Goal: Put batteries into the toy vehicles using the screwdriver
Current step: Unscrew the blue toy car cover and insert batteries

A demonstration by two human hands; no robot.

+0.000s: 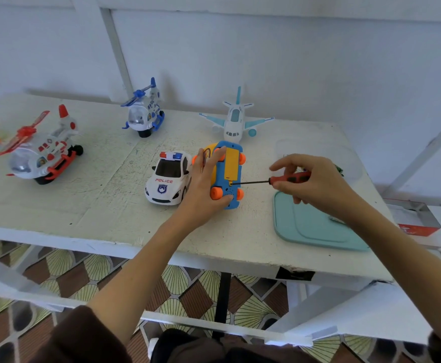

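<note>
A blue and yellow toy vehicle [229, 169] with orange wheels stands tipped on its side at the table's middle, its underside facing right. My left hand [203, 189] grips it from the left, fingers over the top and thumb under the lower wheel. My right hand [311, 179] pinches the red and black handle of a screwdriver [266, 181]. The thin shaft points left, and its tip touches the underside just below the yellow battery cover.
A white police car [168, 179] sits just left of my left hand. A white and blue plane [236, 119], a blue helicopter [144, 110] and a red helicopter [42, 150] stand farther back and left. A teal tray [311, 226] lies under my right wrist.
</note>
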